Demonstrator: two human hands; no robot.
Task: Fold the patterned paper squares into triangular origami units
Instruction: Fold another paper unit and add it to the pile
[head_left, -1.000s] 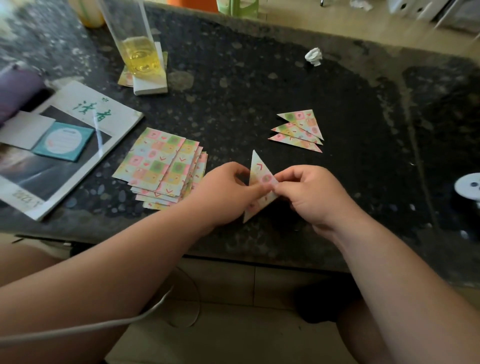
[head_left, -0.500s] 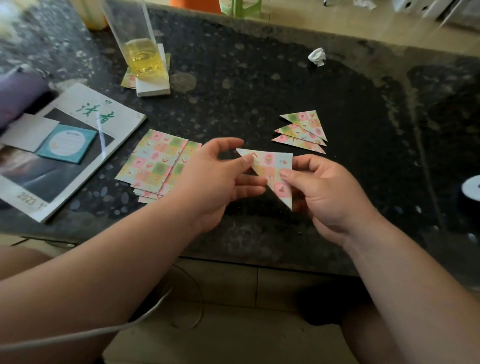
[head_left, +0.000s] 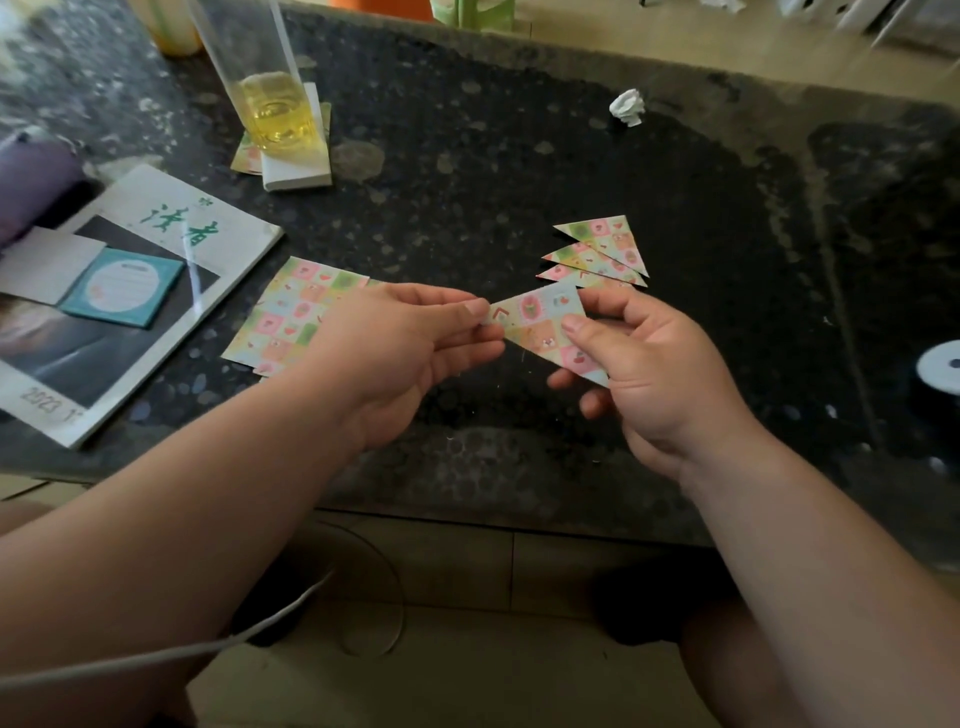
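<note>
While aloft, patterned triangle (head_left: 540, 319) in the pinch of left hand (head_left: 395, 358) and right hand (head_left: 660, 374).

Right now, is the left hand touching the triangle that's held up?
Touching. In the head view the left hand pinches the triangle at its left corner, thumb on top. The right hand grips its other side.

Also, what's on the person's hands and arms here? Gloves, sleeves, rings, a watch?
Nothing worn that shows. The left hand and right hand are bare: no gloves, rings, watch or wristband. The left forearm and right forearm are bare to the frame edge, no sleeves in view. Nails look short and unpainted.
</note>
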